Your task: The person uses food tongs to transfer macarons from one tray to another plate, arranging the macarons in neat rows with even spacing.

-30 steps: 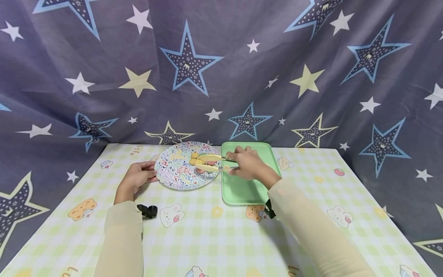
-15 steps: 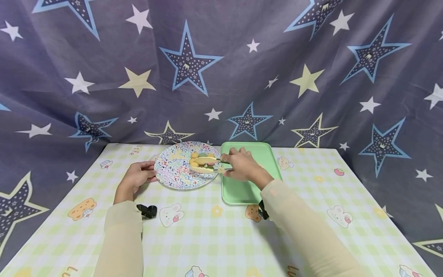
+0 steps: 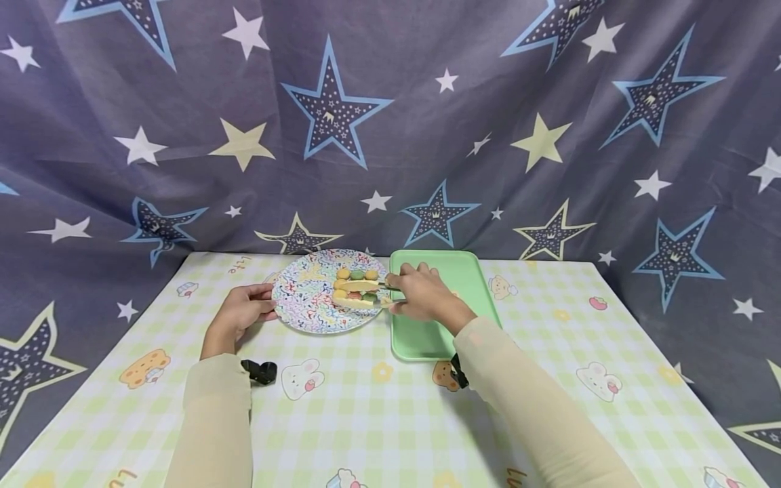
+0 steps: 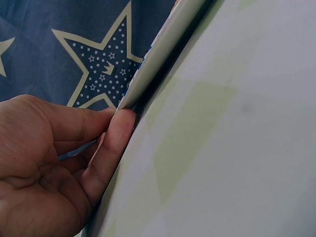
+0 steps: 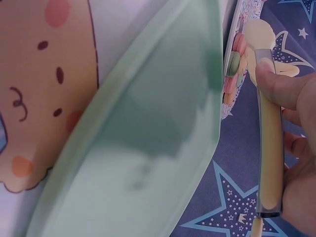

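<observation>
My left hand (image 3: 241, 312) pinches the left rim of the speckled round plate (image 3: 305, 308); in the left wrist view the thumb and a finger (image 4: 121, 129) meet at the plate's rim (image 4: 148, 74). My right hand (image 3: 424, 295) grips a pair of tongs (image 3: 360, 287) with cream-coloured tips, reaching left over the plate's right part. Yellow, green and pink macarons lie there in rows: a green macaron (image 3: 356, 274) stands between two yellow ones behind the tongs, others show between the tong arms. In the right wrist view a pink macaron (image 5: 239, 43) shows beside the tong tip.
A light green tray (image 3: 427, 342) lies just right of the plate, under my right hand. The table has a checked cartoon cloth (image 3: 366, 420). A dark star-patterned curtain (image 3: 390, 135) hangs behind the table's far edge.
My right hand and the tongs have moved left and a little nearer to me. The back row of macarons has come into view behind the tongs. My left hand has stayed at the rim.
</observation>
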The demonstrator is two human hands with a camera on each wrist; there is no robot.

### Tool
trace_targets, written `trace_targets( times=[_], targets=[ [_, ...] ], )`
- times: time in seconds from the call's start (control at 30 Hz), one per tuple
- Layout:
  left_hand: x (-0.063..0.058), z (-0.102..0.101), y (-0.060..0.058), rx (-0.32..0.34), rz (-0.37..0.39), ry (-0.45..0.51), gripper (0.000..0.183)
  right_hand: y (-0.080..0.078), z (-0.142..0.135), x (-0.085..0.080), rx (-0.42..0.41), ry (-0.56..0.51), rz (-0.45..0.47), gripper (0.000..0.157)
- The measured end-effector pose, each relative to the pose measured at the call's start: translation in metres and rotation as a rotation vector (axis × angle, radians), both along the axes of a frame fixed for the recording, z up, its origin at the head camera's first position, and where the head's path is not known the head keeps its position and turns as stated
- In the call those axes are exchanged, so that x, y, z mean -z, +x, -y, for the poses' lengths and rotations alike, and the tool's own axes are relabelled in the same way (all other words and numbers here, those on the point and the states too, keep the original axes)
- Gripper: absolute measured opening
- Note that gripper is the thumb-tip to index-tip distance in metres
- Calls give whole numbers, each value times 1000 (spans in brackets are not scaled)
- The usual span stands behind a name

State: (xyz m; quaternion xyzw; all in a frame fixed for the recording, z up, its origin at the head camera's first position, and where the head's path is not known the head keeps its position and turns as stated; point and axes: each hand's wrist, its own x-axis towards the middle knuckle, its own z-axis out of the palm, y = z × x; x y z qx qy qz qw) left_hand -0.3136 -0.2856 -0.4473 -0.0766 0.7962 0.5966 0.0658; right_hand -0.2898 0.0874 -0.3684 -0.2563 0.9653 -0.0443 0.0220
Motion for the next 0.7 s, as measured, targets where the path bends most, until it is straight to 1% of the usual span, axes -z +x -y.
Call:
trace_targets(
  times=[0.53, 0.7],
  targets=[
    [-2, -1, 0, 6, -3, 2, 56, 1, -3, -2, 9, 2, -5, 64],
    [0, 0, 0, 5, 5, -2, 56, 2, -4, -3, 10, -8, -11, 65]
  ],
)
